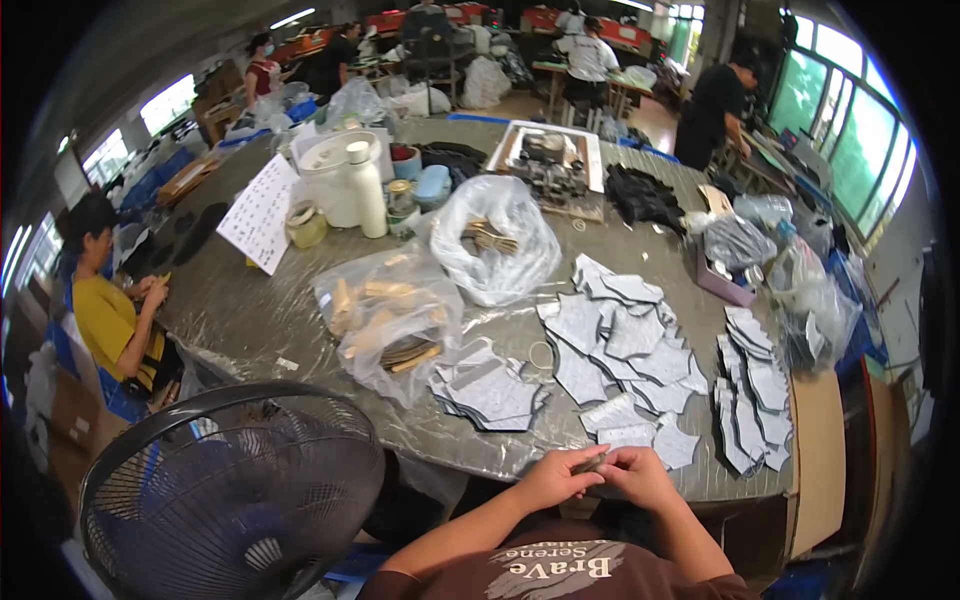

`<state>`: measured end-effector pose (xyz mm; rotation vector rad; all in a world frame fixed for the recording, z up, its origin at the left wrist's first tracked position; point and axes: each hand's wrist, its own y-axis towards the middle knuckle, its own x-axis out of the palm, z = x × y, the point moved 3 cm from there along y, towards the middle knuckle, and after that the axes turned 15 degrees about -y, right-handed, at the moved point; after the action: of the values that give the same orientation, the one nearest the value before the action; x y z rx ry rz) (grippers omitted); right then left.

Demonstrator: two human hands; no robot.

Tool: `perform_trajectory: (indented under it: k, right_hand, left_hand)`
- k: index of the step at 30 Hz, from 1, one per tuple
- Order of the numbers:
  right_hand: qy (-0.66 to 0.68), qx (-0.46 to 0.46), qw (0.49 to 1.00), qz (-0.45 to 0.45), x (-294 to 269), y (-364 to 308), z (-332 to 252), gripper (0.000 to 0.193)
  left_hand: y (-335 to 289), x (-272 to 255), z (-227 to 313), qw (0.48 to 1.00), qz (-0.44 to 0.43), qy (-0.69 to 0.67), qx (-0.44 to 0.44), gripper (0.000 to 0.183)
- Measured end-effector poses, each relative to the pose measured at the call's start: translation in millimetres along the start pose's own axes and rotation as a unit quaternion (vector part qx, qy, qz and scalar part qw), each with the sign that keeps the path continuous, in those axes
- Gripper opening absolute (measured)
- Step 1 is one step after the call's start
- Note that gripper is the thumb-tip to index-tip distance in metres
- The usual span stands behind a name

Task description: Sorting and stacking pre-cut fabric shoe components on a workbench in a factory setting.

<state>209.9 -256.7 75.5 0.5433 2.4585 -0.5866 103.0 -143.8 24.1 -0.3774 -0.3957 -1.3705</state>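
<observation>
My left hand (556,478) and my right hand (640,476) meet at the near table edge, fingers closed together. Between their fingertips is a small dark piece (592,462) whose kind I cannot make out. Just beyond the hands lie loose grey cut pieces (676,442) of sheet material. Farther off spreads a larger heap of the same grey cut pieces (640,335). Another stack of grey cut pieces (490,392) lies to the left, and overlapping rows of grey cut pieces (750,395) lie to the right.
Left of me stands a large black fan (230,490). Clear plastic bags (500,270) with tan pieces sit mid-table (300,350). Behind are a white bottle (366,195), jars and a metal device (548,160). A person in yellow (110,320) works at the left; others work behind.
</observation>
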Motion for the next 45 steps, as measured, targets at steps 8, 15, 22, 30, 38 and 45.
perform_trajectory:
  k: [8,15,22,30,38,45]
  right_hand:
    - [0.144,-0.053,0.986,-0.067,2.4,4.3,22.7,0.011]
    - [0.397,-0.126,0.908,-0.047,-6.7,-3.4,34.9,0.009]
    - [0.589,-0.082,0.8,0.079,-29.3,-2.3,57.3,0.006]
    - [0.332,-0.135,0.918,0.17,-51.0,-17.0,64.0,0.017]
    - [0.067,-0.204,0.952,0.218,-55.6,-18.2,49.1,0.011]
    - [0.178,-0.137,0.966,0.125,-32.0,-22.4,52.3,0.013]
  left_hand:
    - [-1.4,12.1,11.5,0.994,0.028,0.104,-0.005,0.047]
    - [10.7,25.2,-4.6,0.973,0.094,-0.206,-0.032,0.022]
    - [42.5,46.9,3.5,0.985,0.114,-0.121,-0.044,0.016]
    - [54.1,46.4,1.0,0.96,0.202,-0.19,-0.037,0.012]
    - [32.9,36.0,25.6,0.965,0.233,-0.065,-0.099,0.016]
    - [4.1,33.0,57.3,0.945,0.075,0.316,0.04,0.012]
